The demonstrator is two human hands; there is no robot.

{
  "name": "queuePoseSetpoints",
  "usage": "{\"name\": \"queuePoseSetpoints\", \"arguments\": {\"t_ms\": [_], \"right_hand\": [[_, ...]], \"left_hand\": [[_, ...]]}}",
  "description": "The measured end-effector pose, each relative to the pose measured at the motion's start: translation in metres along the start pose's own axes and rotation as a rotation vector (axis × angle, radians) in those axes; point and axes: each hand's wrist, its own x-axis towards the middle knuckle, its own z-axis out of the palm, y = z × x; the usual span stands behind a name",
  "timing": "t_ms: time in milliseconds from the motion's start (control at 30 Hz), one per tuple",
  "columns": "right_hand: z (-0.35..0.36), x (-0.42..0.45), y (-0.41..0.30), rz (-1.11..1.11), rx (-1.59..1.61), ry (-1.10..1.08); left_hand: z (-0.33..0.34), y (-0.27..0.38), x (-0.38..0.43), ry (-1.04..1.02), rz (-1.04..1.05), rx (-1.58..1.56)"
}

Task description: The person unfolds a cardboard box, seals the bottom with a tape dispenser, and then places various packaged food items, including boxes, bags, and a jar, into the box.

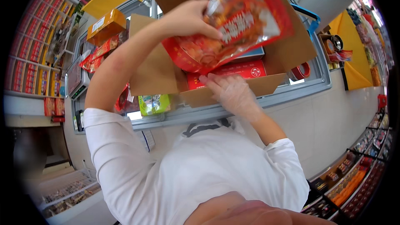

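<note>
My left hand grips a red plastic snack bag with a clear window, its thumb across the front. The bag is tilted above an open cardboard box, in front of its back part. My right hand, in a thin clear plastic glove, reaches over the box's near side. Its fingertips meet the bag's lower corner; whether they pinch it cannot be made out. Inside the box lies a red printed carton, with a blue-edged box behind it, partly hidden by the bag.
The cardboard box stands on a grey-framed glass-topped counter. Left of it are an orange carton, red snack packets, a digital scale and a green package. At right lies a tape roll. Stocked shelves stand beyond.
</note>
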Motion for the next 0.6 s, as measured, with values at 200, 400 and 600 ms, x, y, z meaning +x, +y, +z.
{"name": "queuePoseSetpoints", "arguments": {"t_ms": [200, 400, 600], "right_hand": [[0.001, -0.027, -0.006, -0.058, -0.014, 0.283], [-0.038, -0.03, 0.017, 0.15, 0.094, 0.35], [-0.058, -0.02, 0.038, 0.201, 0.02, 0.249]], "left_hand": [[0.074, -0.038, 0.037, -0.593, -0.054, 0.178], [0.128, -0.067, 0.038, -0.784, 0.087, 0.269], [0.125, -0.074, 0.025, -0.675, 0.151, -0.073]]}}
